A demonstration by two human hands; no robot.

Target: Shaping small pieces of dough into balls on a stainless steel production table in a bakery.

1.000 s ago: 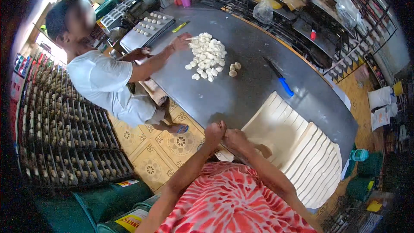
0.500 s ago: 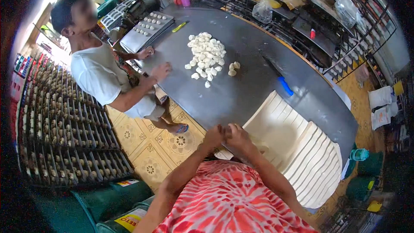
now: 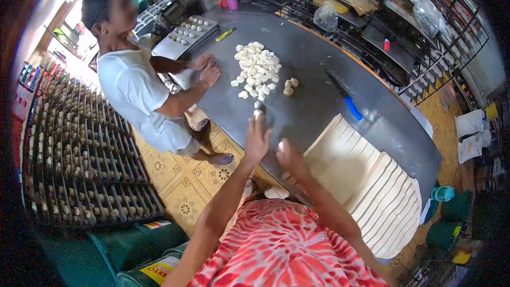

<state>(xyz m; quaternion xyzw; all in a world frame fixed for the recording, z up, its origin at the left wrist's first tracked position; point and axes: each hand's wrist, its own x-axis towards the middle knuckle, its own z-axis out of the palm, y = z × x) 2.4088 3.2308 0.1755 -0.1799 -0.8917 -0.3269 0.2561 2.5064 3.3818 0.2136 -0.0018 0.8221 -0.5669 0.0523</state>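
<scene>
My left hand (image 3: pixel 258 139) reaches over the near edge of the grey table with its fingers stretched forward. Its fingertips meet a small pale lump, perhaps dough, just short of a dough piece (image 3: pixel 258 104). Beyond lies a loose heap of white dough pieces (image 3: pixel 259 66), with a few yellowish dough pieces (image 3: pixel 289 86) beside it. My right hand (image 3: pixel 291 158) is smeared by motion near the table edge; a pale spot shows at its fingers, and its grip is unclear. To its right, a dough sheet (image 3: pixel 340 151) lies flat, its right part cut into long strips (image 3: pixel 390 207).
A knife with a blue handle (image 3: pixel 353 108) lies right of the heap. Across the left edge, a co-worker (image 3: pixel 133 79) rests both hands on the table. Trays with dough balls (image 3: pixel 188 32) stand beyond them. Racks (image 3: pixel 90 165) fill the left; shelves (image 3: pixel 393 48) line the far side.
My hands were together at the table edge; now they are apart, the left extended forward toward the heap. The co-worker has leaned in and brought both hands onto the table.
</scene>
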